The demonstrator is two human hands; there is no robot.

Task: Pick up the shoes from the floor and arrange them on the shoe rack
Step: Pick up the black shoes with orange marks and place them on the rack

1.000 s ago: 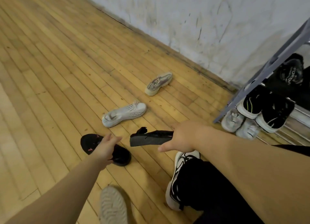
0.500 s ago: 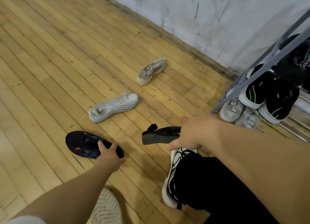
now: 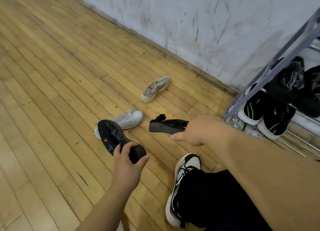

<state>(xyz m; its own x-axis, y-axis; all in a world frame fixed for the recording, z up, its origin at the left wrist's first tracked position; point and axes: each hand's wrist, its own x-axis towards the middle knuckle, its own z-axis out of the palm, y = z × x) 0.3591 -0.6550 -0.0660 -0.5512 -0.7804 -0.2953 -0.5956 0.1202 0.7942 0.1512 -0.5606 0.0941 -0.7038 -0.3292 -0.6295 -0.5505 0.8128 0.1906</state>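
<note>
Black shoes fill both grips, the left hand (image 3: 127, 159) clamping one shoe (image 3: 116, 139) sole-up by its heel, the right hand (image 3: 199, 129) pinching its mate (image 3: 167, 126), so carry both level toward the rack (image 3: 270, 64) beyond the right grip.

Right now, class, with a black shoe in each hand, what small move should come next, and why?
Probably swing both hands right toward the shoe rack: the left hand and right hand each grip a black shoe, both clear of the floor.
</note>
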